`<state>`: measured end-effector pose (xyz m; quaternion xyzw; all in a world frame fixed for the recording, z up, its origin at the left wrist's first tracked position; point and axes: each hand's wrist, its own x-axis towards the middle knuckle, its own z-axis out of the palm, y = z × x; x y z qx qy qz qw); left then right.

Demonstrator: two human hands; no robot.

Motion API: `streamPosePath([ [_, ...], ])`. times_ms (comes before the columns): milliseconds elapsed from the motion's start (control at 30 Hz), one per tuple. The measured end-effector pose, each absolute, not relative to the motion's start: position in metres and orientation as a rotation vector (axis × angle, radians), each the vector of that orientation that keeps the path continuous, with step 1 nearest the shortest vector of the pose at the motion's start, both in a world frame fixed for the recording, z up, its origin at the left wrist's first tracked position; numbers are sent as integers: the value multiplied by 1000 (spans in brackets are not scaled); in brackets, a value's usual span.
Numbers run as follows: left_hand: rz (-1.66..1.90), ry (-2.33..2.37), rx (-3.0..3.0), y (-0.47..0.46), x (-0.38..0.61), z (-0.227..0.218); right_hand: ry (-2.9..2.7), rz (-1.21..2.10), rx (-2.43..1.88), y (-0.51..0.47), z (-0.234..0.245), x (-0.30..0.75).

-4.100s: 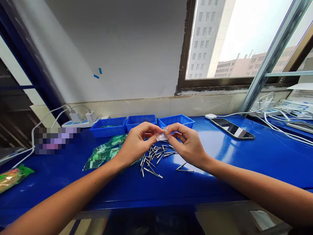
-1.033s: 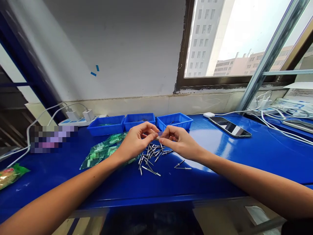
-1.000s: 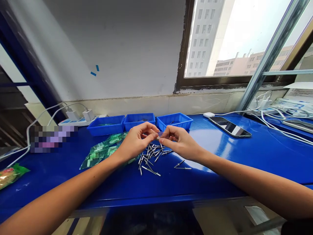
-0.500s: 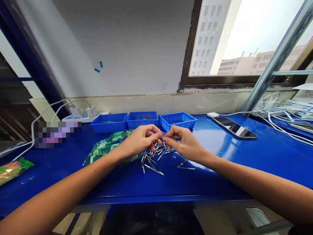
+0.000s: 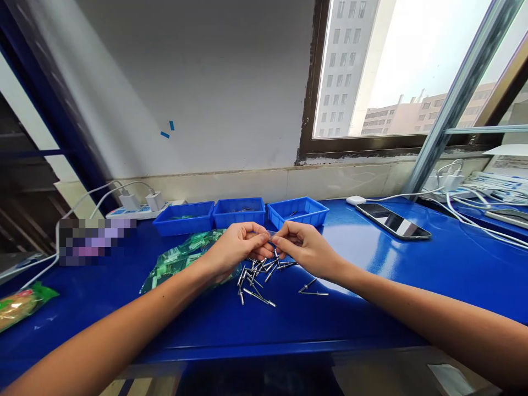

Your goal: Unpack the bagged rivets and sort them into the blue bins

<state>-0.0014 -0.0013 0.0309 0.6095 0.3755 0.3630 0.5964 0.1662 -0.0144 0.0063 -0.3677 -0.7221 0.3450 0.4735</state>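
Observation:
My left hand (image 5: 245,245) and my right hand (image 5: 303,246) meet above the table, thumbs and forefingers pinched. Between the fingertips is a thin, see-through piece of plastic (image 5: 271,234), perhaps a small bag; most of it is hidden by the fingers. Below them lies a loose pile of silver blind rivets (image 5: 258,275), with a couple more set apart to the right. Under and beyond my left forearm, green-tinted plastic bags (image 5: 175,258) hold pale green and white pieces.
Three blue bins, left (image 5: 183,224), middle (image 5: 238,218) and right (image 5: 297,213), stand at the wall with small items inside. A phone (image 5: 394,221) lies to the right, near white cables (image 5: 482,206). A food packet (image 5: 25,305) sits far left on the blue table (image 5: 358,324).
The camera view has tilted up slightly, so the table sits lower in the picture. Both hands keep their pinch on the clear plastic, with small finger shifts.

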Motion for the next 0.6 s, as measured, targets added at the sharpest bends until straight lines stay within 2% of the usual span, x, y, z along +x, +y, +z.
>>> streamPosePath([
  [200,995,889,1335,-3,3,33,-1732,824,-864,-13,7,166],
  [400,954,915,1308,-2,2,35,-1852,540,-908,-19,9,163],
  [600,1097,838,1379,-7,6,32,-1879,409,-874,-26,10,159],
])
